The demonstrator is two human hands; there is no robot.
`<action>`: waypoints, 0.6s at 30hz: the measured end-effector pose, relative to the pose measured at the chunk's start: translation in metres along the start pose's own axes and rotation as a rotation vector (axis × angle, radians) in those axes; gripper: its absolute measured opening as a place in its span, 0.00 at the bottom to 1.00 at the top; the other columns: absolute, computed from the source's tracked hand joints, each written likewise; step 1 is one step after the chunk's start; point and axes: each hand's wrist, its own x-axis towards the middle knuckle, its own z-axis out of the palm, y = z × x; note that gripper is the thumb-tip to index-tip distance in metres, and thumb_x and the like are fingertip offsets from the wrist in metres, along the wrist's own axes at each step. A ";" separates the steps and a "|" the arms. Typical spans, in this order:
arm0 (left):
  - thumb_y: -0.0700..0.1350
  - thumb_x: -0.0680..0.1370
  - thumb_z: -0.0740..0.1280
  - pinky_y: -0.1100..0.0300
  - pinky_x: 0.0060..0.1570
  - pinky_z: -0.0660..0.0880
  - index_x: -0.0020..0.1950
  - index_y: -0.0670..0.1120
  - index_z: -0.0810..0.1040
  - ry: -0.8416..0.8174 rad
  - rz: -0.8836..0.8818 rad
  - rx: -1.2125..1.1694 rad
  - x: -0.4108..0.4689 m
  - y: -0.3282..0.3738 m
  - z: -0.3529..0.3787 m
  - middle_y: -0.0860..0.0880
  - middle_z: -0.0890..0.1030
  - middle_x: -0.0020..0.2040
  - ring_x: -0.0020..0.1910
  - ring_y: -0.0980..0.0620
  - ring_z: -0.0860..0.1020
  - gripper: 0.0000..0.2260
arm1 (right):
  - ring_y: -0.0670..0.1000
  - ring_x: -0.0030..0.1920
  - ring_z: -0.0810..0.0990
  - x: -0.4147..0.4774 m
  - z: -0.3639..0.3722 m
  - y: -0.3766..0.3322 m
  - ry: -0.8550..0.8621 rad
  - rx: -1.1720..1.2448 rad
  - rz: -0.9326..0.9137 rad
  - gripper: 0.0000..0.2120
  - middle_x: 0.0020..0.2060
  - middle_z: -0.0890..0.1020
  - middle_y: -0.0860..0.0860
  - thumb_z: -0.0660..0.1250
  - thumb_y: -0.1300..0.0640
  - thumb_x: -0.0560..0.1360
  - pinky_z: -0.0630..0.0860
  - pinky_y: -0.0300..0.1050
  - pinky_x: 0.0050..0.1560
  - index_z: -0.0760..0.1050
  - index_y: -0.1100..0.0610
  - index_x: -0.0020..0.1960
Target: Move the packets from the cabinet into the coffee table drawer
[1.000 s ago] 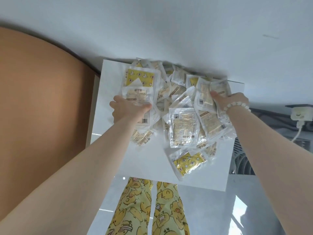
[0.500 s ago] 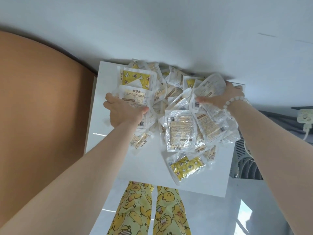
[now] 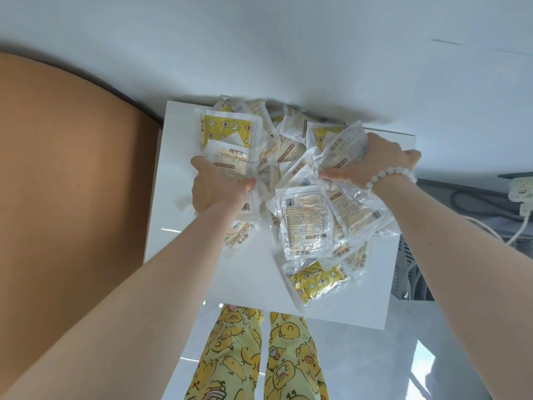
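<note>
Packets (image 3: 302,220) lie heaped on the white cabinet top (image 3: 178,226); my left hand (image 3: 216,189) and right hand (image 3: 372,163) each clutch a bunch, no drawer in view, so I judge the moving barely begun

The setting is a private home. Indicators:

The person wears soft trousers (image 3: 230,356) printed with yellow ducks, of the pyjama kind, and a bead bracelet (image 3: 386,176). A plain white cabinet (image 3: 184,215) stands against a white painted wall (image 3: 288,53). The floor (image 3: 432,342) is glossy and pale, and it reflects bright light. A power strip (image 3: 522,192) with a plug and white cable (image 3: 519,235) sits at the right, above a slatted grille (image 3: 403,272). A tan panel (image 3: 72,168) stands left of the cabinet. The packets (image 3: 302,220) heaped on the cabinet are consumer goods marked "HAND WARMER".
</note>
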 end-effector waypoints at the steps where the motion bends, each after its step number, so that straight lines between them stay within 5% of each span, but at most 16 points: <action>1: 0.52 0.68 0.76 0.54 0.43 0.69 0.65 0.42 0.60 -0.011 0.005 0.003 -0.001 -0.001 0.001 0.44 0.76 0.59 0.56 0.41 0.76 0.35 | 0.54 0.54 0.76 -0.002 0.001 0.001 -0.003 0.058 -0.002 0.38 0.42 0.75 0.47 0.70 0.27 0.57 0.65 0.52 0.61 0.71 0.51 0.57; 7: 0.54 0.69 0.76 0.54 0.43 0.69 0.65 0.43 0.61 0.005 0.086 -0.028 -0.009 0.000 -0.005 0.45 0.76 0.59 0.56 0.41 0.76 0.34 | 0.50 0.40 0.75 -0.019 0.008 0.009 -0.060 0.441 0.092 0.29 0.35 0.74 0.46 0.72 0.30 0.60 0.71 0.43 0.39 0.71 0.52 0.45; 18: 0.54 0.67 0.77 0.56 0.49 0.73 0.67 0.41 0.61 -0.028 0.305 -0.197 -0.062 0.048 -0.055 0.45 0.76 0.59 0.57 0.44 0.76 0.38 | 0.47 0.32 0.73 -0.080 -0.048 0.011 0.032 0.723 0.202 0.34 0.36 0.77 0.51 0.65 0.26 0.61 0.69 0.42 0.31 0.74 0.58 0.44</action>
